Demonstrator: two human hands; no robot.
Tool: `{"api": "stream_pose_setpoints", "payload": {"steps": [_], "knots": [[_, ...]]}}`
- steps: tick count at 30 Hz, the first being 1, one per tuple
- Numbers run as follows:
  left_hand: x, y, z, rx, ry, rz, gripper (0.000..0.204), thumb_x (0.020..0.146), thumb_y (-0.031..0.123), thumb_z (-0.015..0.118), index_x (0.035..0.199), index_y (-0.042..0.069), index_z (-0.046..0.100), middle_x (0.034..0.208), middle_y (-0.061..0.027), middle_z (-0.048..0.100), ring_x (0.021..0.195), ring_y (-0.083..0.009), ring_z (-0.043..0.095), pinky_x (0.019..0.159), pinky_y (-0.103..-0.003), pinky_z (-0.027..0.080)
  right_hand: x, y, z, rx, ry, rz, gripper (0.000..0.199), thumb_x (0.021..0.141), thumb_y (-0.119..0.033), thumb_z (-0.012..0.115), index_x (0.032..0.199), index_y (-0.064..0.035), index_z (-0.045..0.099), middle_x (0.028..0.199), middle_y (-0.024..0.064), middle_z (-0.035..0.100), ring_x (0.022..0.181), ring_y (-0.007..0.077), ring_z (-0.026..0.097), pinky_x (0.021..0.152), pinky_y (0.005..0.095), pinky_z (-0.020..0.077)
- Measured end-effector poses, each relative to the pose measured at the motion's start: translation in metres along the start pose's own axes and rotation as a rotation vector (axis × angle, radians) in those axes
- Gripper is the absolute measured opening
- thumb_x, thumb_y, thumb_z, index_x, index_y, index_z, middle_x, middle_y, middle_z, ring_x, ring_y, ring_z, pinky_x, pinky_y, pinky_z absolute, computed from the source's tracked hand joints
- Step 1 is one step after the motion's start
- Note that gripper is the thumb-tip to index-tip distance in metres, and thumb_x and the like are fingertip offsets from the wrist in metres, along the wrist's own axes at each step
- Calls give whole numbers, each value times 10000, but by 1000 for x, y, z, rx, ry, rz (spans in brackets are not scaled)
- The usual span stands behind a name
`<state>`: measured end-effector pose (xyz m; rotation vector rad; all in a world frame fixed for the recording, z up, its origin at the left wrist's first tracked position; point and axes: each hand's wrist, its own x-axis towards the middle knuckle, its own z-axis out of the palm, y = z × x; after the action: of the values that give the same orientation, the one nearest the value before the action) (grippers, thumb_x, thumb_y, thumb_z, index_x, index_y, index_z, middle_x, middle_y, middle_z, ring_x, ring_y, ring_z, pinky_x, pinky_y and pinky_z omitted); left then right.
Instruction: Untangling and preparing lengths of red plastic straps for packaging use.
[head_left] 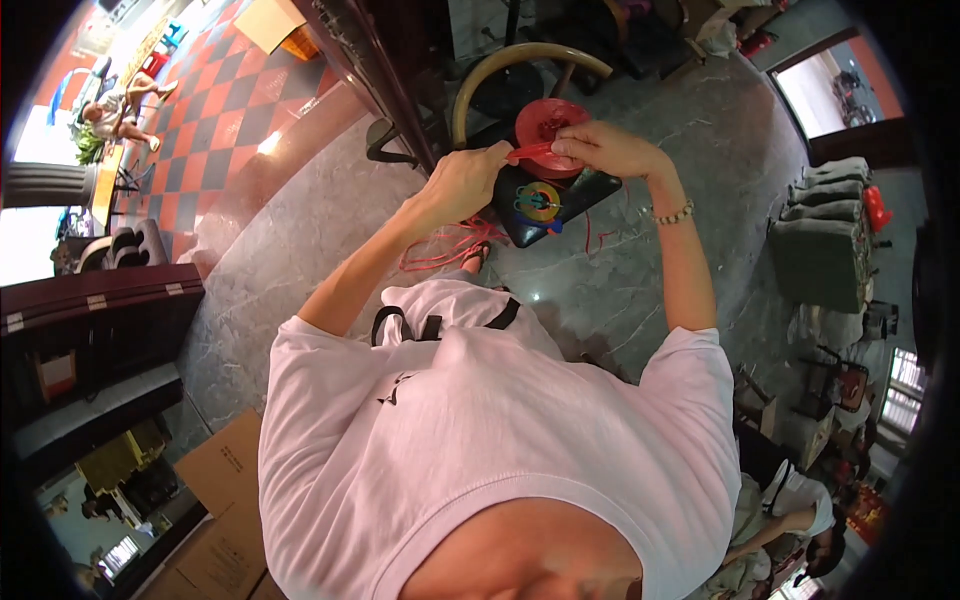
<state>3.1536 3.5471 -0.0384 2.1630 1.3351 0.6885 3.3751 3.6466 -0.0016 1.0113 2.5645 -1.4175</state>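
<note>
A short red strip (pixel 530 152), too small to make out as ribbon or cord, runs between my two hands. My left hand (pixel 465 183) is closed on its left end, fingers curled. With thumb and fingers pinched, my right hand (pixel 612 150) holds the other end. Directly behind the strip sits a red bowl (pixel 550 112) with small dark contents. It rests on a black chair seat (pixel 598 190). Nearer me on that seat lie teal-handled scissors (pixel 530 204) over a yellow-orange roll (pixel 548 197), beside a small blue piece (pixel 553 228).
Loose red cords (pixel 450 245) trail off the seat onto the grey marble floor. A curved wooden chair back (pixel 465 100) rises behind the bowl. Stacked grey-green cushioned items (pixel 825 235) stand at right, dark furniture (pixel 90 340) at left. Other people (pixel 800 515) sit lower right and far left.
</note>
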Motion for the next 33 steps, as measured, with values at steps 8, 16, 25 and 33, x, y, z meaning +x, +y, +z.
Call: {"api": "stream_pose_setpoints", "payload": {"steps": [8,16,25,33], "knots": [[31,-4,21,-20,-14,275,170,844,113,497,979,10,487,776,-190,597,723,-360,583,616,-418,450,-25,-31,6,-433,218,-60,266,871,-280,485,772,-36,528,697,156,552,677,346,528,600,418,390],[48,12,41,-400,4,120,165,886,117,457,983,-13,487,703,-173,572,647,-306,573,581,-356,422,-49,-32,1,-354,453,-55,276,859,-289,514,773,-29,549,692,155,547,675,310,548,603,390,407],[71,48,70,-692,208,-6,185,923,131,396,976,2,519,767,-104,556,741,-160,552,676,-294,422,-43,-2,35,673,1143,-165,199,898,-203,519,860,-21,589,723,-30,561,681,36,497,630,189,410],[80,68,84,-640,233,85,241,921,129,388,1124,33,474,899,-170,583,852,-291,587,754,-351,437,-37,-8,51,1118,1102,-145,203,911,-249,499,937,-73,599,842,-37,595,785,39,537,726,188,428]]}}
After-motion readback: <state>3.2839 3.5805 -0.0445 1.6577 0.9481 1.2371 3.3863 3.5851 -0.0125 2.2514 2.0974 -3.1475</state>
